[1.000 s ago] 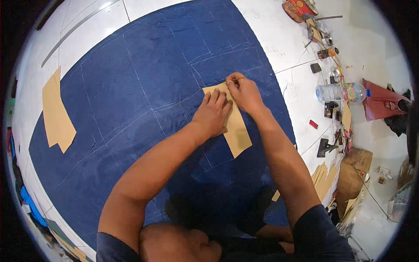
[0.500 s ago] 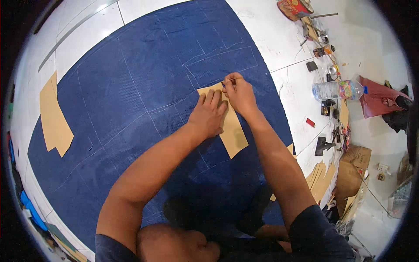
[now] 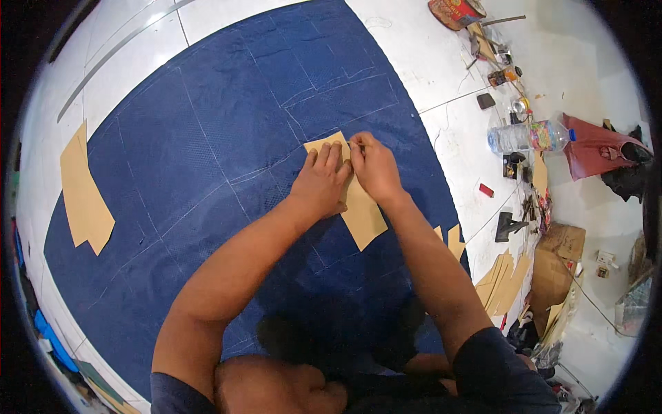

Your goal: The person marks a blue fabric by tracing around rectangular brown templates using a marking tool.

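A large piece of dark blue cloth [image 3: 193, 152] with thin white lines drawn on it lies spread out before me. On it is a tan card pattern piece [image 3: 364, 228], long and narrow with angled ends. My left hand [image 3: 322, 181] lies flat on the card, fingers spread, pressing its left side. My right hand [image 3: 374, 169] is beside the card's upper right edge, thumb and fingers pinched around something small. That thing is mostly hidden by the fingers. Another tan card piece [image 3: 86, 196], notched at its bottom, lies across the cloth's left edge.
Along the right are a water bottle [image 3: 527, 136], a red bag [image 3: 596, 148], a red lighter [image 3: 487, 190], a black tool [image 3: 509, 226], stacked tan card strips [image 3: 503, 279] and a cardboard box [image 3: 552, 272]. A round tin [image 3: 456, 12] stands at the upper right; a long metal strip [image 3: 110, 58] lies upper left.
My right hand has slid slightly down along the card's right edge, baring its top corner. My left hand stays pressed on the card. The whole view has shifted a little.
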